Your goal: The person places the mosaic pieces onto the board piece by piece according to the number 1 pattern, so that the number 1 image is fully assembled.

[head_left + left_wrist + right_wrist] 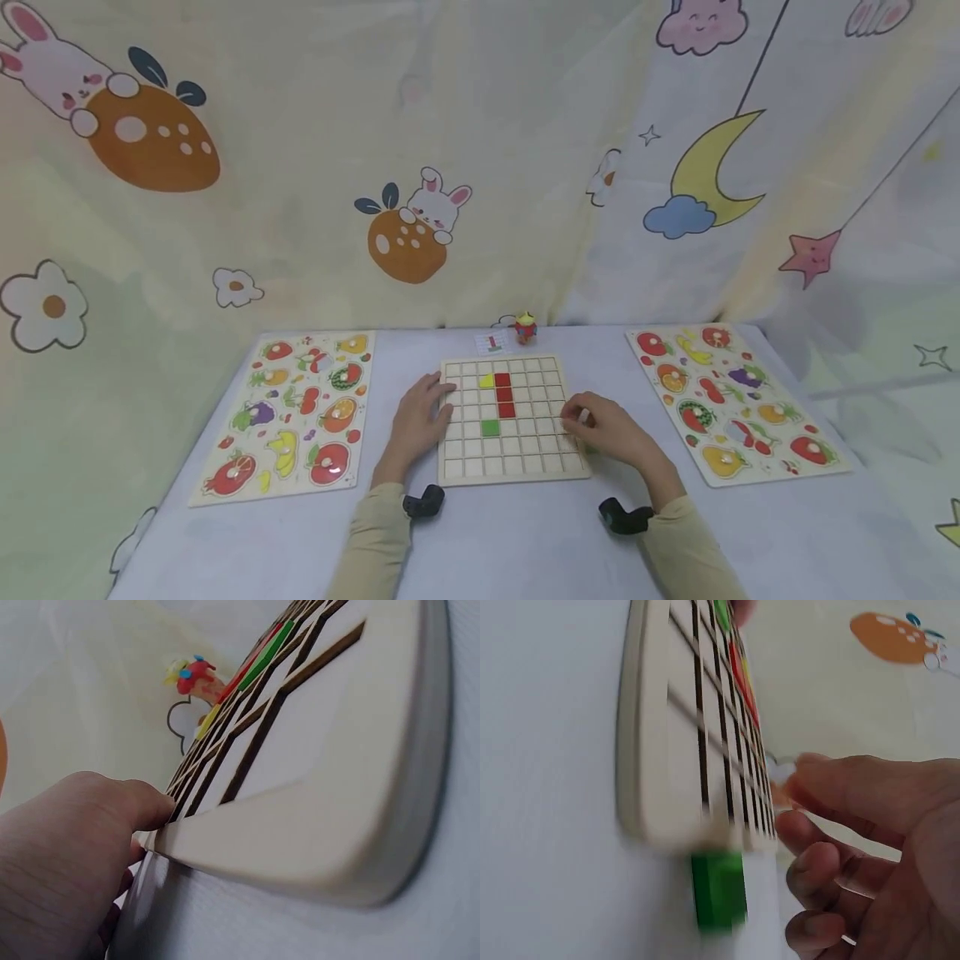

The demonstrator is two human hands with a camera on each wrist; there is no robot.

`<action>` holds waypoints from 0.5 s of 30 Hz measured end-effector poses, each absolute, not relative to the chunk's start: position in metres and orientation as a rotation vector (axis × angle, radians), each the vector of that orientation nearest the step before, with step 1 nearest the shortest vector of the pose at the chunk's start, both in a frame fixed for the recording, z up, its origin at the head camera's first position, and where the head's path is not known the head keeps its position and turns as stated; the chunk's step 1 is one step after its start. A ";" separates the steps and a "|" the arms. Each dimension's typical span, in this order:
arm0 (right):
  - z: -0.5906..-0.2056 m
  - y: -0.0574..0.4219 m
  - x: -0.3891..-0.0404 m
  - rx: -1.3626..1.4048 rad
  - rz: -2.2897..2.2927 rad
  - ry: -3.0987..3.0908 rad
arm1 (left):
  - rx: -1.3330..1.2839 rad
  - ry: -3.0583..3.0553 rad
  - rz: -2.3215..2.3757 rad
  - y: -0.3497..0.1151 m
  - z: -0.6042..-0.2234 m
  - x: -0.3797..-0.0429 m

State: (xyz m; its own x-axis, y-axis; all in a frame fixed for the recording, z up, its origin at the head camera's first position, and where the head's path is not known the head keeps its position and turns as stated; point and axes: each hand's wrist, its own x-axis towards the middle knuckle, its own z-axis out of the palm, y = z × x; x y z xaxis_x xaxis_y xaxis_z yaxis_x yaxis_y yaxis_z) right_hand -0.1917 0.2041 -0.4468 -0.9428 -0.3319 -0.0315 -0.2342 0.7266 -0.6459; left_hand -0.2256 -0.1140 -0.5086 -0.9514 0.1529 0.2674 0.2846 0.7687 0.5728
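The wooden grid board, probably light and stiff, best gripped by its rims, lies between the left hand, relaxed on its nine-o'clock edge, and the loosely curled, seemingly empty right hand at three. Pinch the firm-looking green block at four.

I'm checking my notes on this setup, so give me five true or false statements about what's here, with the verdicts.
1. The left hand touches the left side of the grid board. True.
2. Nothing yellow lies on the grid board. False: a yellow piece lies there, left of the red column.
3. A green block lies off the grid board, near its right edge. True.
4. A toy stands on the grid board. False: the figurine stands behind it.
5. Fruit puzzles lie on both sides. True.
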 end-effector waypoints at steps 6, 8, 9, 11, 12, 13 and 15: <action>-0.453 0.238 -0.175 -0.438 -0.927 2.776 | -0.321 -2.754 -0.956 -0.116 -0.508 -0.223; -0.456 0.243 -0.171 -0.444 -0.907 2.766 | -0.319 -2.749 -0.966 -0.117 -0.508 -0.222; -0.457 0.245 -0.170 -0.445 -0.899 2.768 | -0.326 -2.746 -0.968 -0.117 -0.508 -0.222; -0.460 0.248 -0.168 -0.431 -0.898 2.778 | -0.338 -2.741 -0.976 -0.116 -0.507 -0.222; -0.460 0.249 -0.167 -0.420 -0.902 2.783 | -0.345 -2.737 -0.982 -0.116 -0.508 -0.222; -0.461 0.250 -0.166 -0.413 -0.916 2.783 | -0.351 -2.732 -0.985 -0.115 -0.508 -0.222; -0.461 0.252 -0.165 -0.403 -0.937 2.783 | -0.361 -2.724 -0.988 -0.114 -0.508 -0.223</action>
State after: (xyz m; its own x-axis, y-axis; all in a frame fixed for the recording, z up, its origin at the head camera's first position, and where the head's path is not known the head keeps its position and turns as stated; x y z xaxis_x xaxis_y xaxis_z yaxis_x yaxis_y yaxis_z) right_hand -0.1651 0.2523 -0.4609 -0.9476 -0.3091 -0.0805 -0.1974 0.7649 -0.6132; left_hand -0.2232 -0.1138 -0.5081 -0.9453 0.1537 0.2878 0.3025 0.7434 0.5965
